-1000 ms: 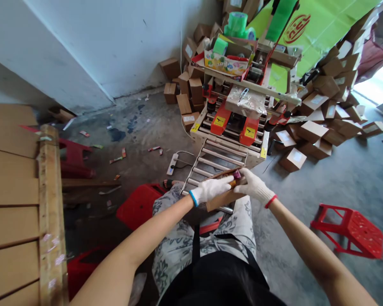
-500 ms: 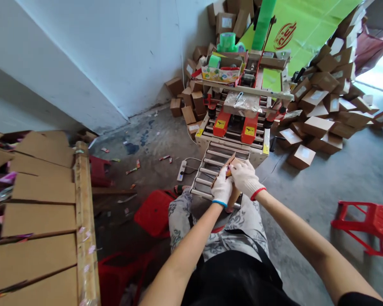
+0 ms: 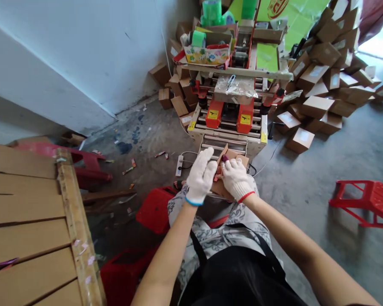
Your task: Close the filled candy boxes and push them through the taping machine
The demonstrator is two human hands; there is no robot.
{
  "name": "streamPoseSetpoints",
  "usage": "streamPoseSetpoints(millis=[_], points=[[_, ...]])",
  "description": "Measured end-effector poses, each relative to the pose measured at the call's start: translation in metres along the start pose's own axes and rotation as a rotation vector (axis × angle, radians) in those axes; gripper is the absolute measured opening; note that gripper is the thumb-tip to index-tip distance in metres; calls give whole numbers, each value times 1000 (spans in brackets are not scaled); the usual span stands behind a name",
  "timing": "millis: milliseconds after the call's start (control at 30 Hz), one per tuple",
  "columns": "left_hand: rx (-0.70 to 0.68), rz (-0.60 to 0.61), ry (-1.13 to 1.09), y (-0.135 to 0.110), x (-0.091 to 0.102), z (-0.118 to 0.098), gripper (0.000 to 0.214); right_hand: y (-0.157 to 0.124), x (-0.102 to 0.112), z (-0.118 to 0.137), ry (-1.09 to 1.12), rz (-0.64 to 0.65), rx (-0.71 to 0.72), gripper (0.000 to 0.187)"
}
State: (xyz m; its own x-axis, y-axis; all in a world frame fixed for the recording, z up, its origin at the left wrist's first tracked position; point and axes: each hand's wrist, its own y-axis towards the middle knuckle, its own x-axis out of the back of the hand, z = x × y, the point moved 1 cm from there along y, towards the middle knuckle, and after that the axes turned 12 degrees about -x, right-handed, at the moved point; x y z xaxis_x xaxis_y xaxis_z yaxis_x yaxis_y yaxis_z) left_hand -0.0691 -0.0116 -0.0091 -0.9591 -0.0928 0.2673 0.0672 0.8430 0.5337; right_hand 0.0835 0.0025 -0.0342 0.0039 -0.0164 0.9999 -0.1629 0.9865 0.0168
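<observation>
Tally at the roller stand

I counted two gloved hands: one left hand [image 3: 201, 176], one right hand [image 3: 238, 176]. Open carton [image 3: 233, 154] at the hands: one. Orange blocks [image 3: 214, 105] numbered two, bearing two yellow labels [image 3: 213, 114]. Green tape rolls [image 3: 212, 10]: at least three; some overlapped. Printed box [image 3: 207, 55]: one. Power strip [image 3: 179, 165]: one. Wooden beam [image 3: 79, 229]: one. Red stool [image 3: 378, 199] on the right side: one; those on the left were partly hidden. Heaped cartons [image 3: 318, 106] on the right exceeded ten; overlap prevented an exact figure.

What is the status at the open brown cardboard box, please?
White-gloved left hand open, beside box. White-gloved right hand over box, partly hiding contents. Flap raised.
</observation>
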Motion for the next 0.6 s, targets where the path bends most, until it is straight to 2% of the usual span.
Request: streamPoseSetpoints(millis=[67, 133, 200, 267, 367, 467, 533, 600], points=[[164, 128, -136, 13, -8, 33, 59, 7, -1, 8, -90, 98, -4, 42], [282, 251, -254, 18, -24, 56, 65, 11, -1, 14, -143, 151, -16, 40], [320, 298, -282, 14, -39, 65, 67, 11, 1, 16, -136, 145, -6, 38], [325, 302, -267, 7, -49, 63, 66, 8, 2, 10, -104, 113, 28, 36], [299, 332, -237, -2, -59, 56, 65, -3, 0, -7, 76, -21, 72, 35], [257, 386, -189, -6, -65, 57, 62, -15, -10, -26, 370, -207, 56, 35], [237, 417, -146, -9, -66, 61, 62, -20, -19, -34, 565, -338, 9, 29], [248, 428, -112, -13, -64, 65, 63, -21, -26, -38, 704, -471, -88, 31]])
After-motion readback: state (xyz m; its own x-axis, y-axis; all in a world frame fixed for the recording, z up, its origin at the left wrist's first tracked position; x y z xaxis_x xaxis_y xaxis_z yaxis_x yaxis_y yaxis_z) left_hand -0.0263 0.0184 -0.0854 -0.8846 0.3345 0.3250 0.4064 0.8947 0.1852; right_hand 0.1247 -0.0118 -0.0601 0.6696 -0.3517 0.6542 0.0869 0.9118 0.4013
